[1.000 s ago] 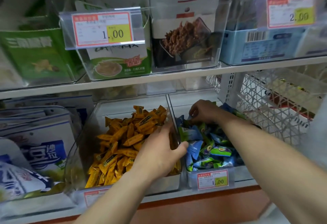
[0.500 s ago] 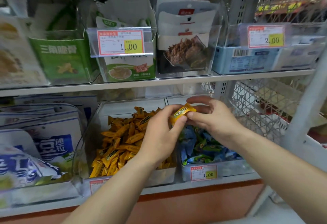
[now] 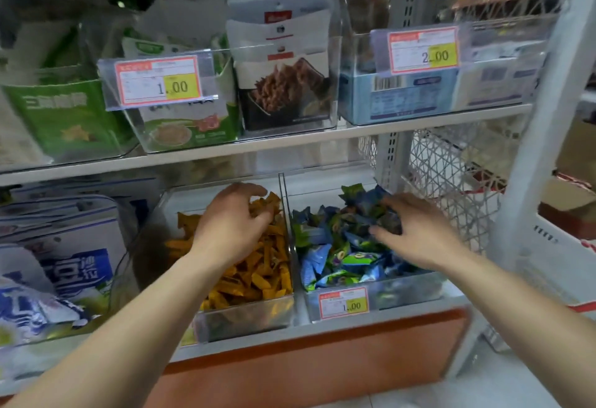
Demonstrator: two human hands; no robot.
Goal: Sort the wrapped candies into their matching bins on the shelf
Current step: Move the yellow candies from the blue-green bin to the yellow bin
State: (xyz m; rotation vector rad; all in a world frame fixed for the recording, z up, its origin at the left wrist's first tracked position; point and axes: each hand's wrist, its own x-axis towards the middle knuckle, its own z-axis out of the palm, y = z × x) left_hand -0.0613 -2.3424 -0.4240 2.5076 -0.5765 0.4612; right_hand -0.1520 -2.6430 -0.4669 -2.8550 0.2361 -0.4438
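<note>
Near, 6 to 8 o'clock: two bare forearms, reaching up and inward from the lower corners.

Left hand (image 3: 230,227), 9 o'clock of centre: palm down over the left bin (image 3: 245,317), fingers curled onto the heap. Cannot tell whether a candy is gripped.

Right hand (image 3: 422,236), 3 o'clock of centre: palm down, fingers splayed and relaxed, tips touching the wrappers at the back of the right bin (image 3: 403,291). Nothing seen clasped.

Clear bins on the lower shelf (image 3: 306,323): two, side by side, walls touching.
- Orange candies (image 3: 258,272): left bin only, too many to count.
- Blue-and-green candies (image 3: 335,259): right bin only, too many to count.

Readable price tags: three. One "1.00" (image 3: 343,302) on the right bin's front, one "1.00" (image 3: 158,83) at 10 o'clock, one "2.00" (image 3: 424,49) at 1 o'clock.

Orange-brown panel (image 3: 322,365) below the shelf lip.

Blue-and-white bags (image 3: 64,262) at 8 o'clock, blurred.

Upper shelf (image 3: 290,144), farther: green box (image 3: 64,110), dark pouch (image 3: 283,85) and pale blue box (image 3: 403,98), all in clear holders.

White mesh side panel (image 3: 451,181) at 3 o'clock.
</note>
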